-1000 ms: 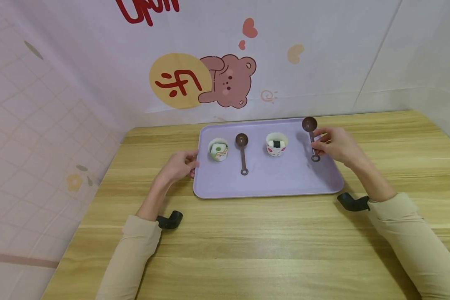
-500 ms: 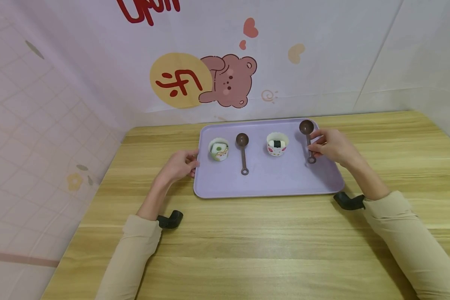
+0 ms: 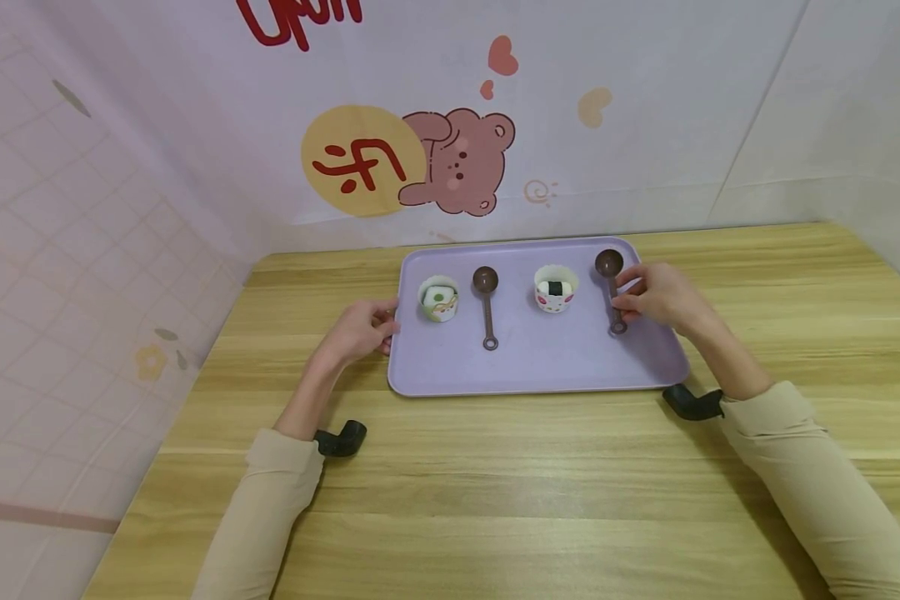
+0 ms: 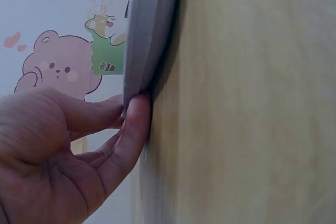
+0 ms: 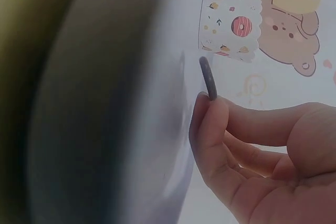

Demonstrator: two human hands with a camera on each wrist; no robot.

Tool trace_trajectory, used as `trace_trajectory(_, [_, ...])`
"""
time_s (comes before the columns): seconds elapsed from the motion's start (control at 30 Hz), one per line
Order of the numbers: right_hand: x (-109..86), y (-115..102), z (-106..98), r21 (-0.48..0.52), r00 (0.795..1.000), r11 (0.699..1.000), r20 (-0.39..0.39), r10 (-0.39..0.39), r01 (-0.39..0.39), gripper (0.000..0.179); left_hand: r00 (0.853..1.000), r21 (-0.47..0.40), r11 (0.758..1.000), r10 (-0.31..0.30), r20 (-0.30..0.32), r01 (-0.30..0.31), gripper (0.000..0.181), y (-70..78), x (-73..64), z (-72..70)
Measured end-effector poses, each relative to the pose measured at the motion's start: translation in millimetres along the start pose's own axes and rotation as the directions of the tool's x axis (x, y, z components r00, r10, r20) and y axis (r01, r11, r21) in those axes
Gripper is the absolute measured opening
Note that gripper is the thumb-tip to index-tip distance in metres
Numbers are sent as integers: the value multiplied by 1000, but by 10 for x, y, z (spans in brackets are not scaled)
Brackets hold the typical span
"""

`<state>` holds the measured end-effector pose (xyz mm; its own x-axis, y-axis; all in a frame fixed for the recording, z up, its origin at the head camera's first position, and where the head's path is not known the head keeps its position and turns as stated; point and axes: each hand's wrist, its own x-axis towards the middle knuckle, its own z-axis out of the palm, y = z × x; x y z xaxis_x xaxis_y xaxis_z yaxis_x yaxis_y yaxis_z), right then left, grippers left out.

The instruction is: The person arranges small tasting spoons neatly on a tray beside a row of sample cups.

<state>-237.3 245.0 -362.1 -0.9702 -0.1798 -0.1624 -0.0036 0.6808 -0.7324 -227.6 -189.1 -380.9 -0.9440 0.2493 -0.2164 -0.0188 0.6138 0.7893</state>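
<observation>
In the head view, my left hand [image 3: 356,333] pinches the left rim of a lilac tray [image 3: 540,358]. The left wrist view shows the thumb above that rim [image 4: 149,35] and fingers against its underside. My right hand [image 3: 666,297] grips the handle of a brown measuring spoon [image 3: 609,262] at the tray's right side, bowl pointing away. Only its ring end [image 5: 208,76] shows in the right wrist view. A second brown measuring spoon [image 3: 485,281] lies left of the tray's middle. Two paper cups stand there, one with a green-dotted white piece [image 3: 439,297], one with a black-banded white piece [image 3: 555,288].
The tray lies on a wood-grain table [image 3: 510,492], near its back edge. Behind rises a wall covering [image 3: 645,150] printed with a pink bear [image 3: 465,162]. A tiled-pattern covering [image 3: 60,250] flanks the left side. Black curved pieces [image 3: 341,438] sit at both wrists.
My right hand has moved slightly left and toward me, bringing the measuring spoon down to the tray. The left hand has kept its place at the rim.
</observation>
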Motion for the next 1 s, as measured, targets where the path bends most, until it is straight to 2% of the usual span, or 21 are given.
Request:
trace_trajectory(0.57, [46, 5, 50, -68, 1000, 998, 15, -5, 6, 36, 1000, -2, 1000, -7, -1, 7, 52, 12, -8, 2])
trace_trajectory(1.0, [34, 1, 58, -30, 1000, 1000, 23, -1, 2, 36, 1000, 15, 1000, 0, -7, 0, 51, 3, 0, 2])
